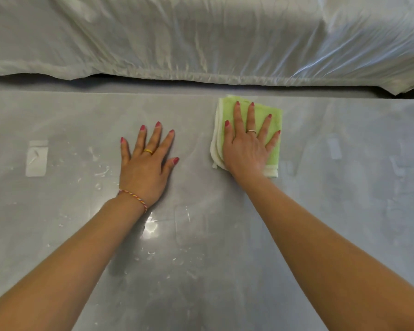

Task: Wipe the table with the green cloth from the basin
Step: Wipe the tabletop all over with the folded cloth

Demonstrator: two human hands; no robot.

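The folded, pale-green terry cloth with cream edging (271,120) lies flat on the smooth grey desk (344,211), at about one o'clock from the centre of the view and near the desk's far edge. The right hand (246,144) presses down on it with palm flat and fingers spread wide, not pinching the fabric. The left hand (146,163) rests bare on the desk at about eleven o'clock, also splayed flat and holding nothing.

The cloth looks soft, light and limp, probably damp, so it should slide readily under a flat palm but may bunch or unfold if pushed from one corner; pressing through its middle seems safest. The desk is glossy, with whitish smears and droplets (101,173) at nine and six o'clock. Crinkled translucent plastic sheeting (201,39) covers whatever lies beyond.
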